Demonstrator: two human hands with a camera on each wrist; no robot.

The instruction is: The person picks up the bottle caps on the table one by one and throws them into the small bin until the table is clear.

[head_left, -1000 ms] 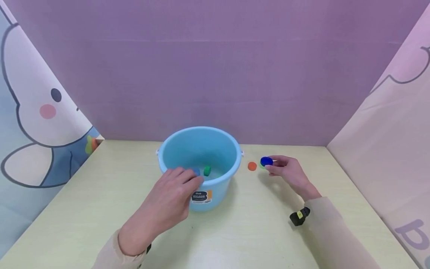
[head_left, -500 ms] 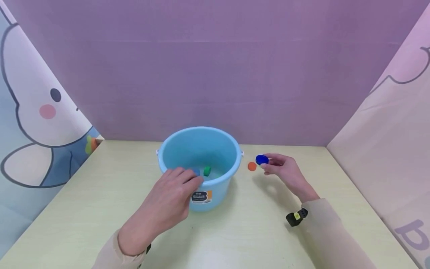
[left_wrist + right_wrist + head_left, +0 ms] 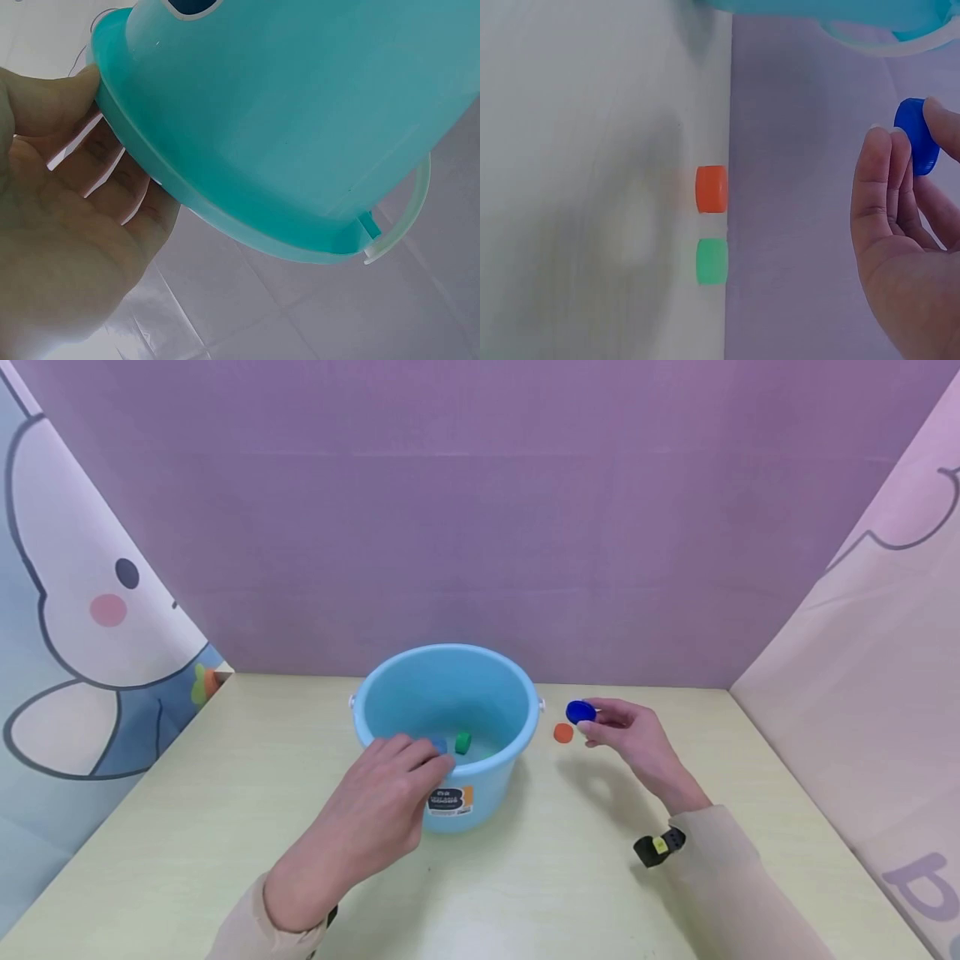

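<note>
My left hand holds the near rim of a light blue bucket. In the left wrist view, the thumb lies against the outside of the rim and the fingers go over it. Above the table, right of the bucket, my right hand pinches a dark blue bottle cap between thumb and fingers. An orange cap lies on the table just below it. The right wrist view also shows a light green cap beside the orange one; my hand hides it in the head view.
Inside the bucket lie a green cap and a blue one, partly hidden by my left fingers. A purple backdrop rises behind the table. Printed side panels stand left and right.
My right hand has moved left and slightly up with the dark blue cap, toward the bucket. The left hand stays on the rim.
</note>
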